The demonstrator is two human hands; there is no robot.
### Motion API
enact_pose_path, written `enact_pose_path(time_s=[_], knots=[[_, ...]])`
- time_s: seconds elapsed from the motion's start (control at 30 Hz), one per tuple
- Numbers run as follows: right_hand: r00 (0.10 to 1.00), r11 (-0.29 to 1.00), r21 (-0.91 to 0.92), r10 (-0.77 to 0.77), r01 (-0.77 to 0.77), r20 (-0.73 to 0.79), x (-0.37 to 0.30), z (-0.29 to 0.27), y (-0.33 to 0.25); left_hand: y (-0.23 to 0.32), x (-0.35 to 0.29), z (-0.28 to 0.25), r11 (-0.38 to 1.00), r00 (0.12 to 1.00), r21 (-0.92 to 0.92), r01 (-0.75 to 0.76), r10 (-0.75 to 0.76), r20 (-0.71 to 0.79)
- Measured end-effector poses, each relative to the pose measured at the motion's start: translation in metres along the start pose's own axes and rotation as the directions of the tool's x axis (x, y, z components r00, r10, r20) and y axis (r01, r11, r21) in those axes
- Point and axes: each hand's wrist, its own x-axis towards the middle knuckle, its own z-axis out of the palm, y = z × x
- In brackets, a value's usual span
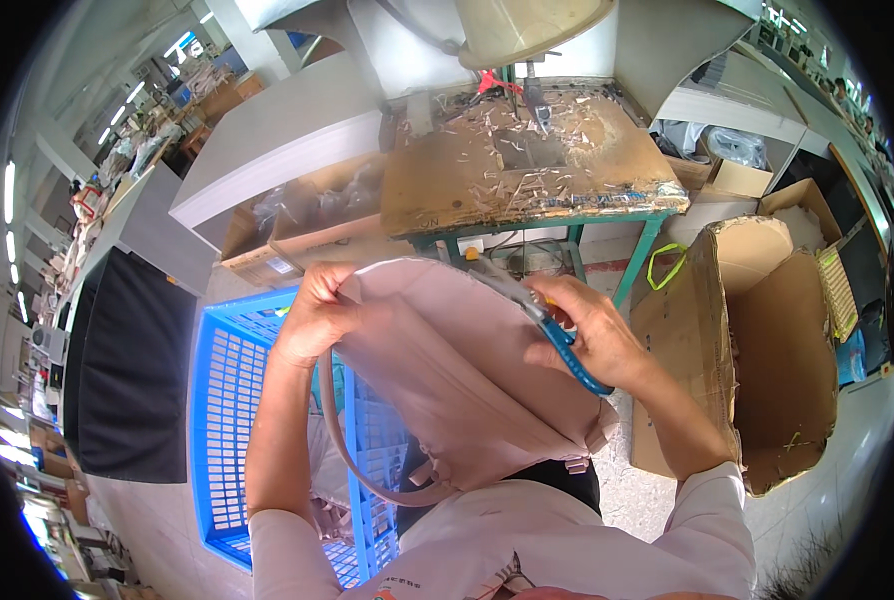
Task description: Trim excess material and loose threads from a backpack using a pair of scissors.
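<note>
Nearest the camera, a pale printed shirt (527, 560) is filling the lower edge, and just beyond it a pale pink bag (447, 375) is lying tilted in front of the wearer's torso, between the two hands. Its strap (329, 405) is curving down along the left side. At the bag's upper left corner, the left hand (317, 312) is pinching the edge, thumb and fingers closed on the material. Opposite, the right hand (589, 335) is wrapping its fingers around blue-handled scissors (573, 358), which are pointing up and left along the bag's upper right edge; how far the blades are parted cannot be told. Below and left, a blue plastic basket (201, 430) is standing partly beneath the left forearm. On the right, a large open cardboard box (672, 370) is standing near the right forearm, with a yellow-green loop (667, 268) showing at its edge. Beyond the bag, a green-legged workbench (432, 190) is bearing scattered scraps (482, 180) and a red-handled tool (497, 82), while a tan hood (527, 30) is hanging above it.
</note>
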Motion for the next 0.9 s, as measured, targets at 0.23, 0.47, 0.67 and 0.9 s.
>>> enact_pose_path(time_s=[0.23,0.47,0.67,0.9], knots=[[0.838,0.62,0.677,0.546,-0.397,-0.008,-0.001,0.013,0.014,0.024,0.077,-0.007,0.976,0.998,0.208,0.058,-0.059,-0.001],[0.728,0.524,0.844,0.621,-0.112,-0.289,0.033,0.03,0.03,0.037,0.199,-0.001,0.863,1.0,0.506,-0.017,0.011,0.016],[0.684,0.522,0.84,0.668,-0.148,-0.295,0.052,0.025,0.047,0.027,0.246,0.0,0.854,0.992,0.521,-0.004,-0.061,0.109],[0.668,0.501,0.861,0.672,-0.091,-0.32,0.063,0.024,0.062,0.011,0.272,-0.003,0.87,0.99,0.493,-0.012,-0.059,0.128]])
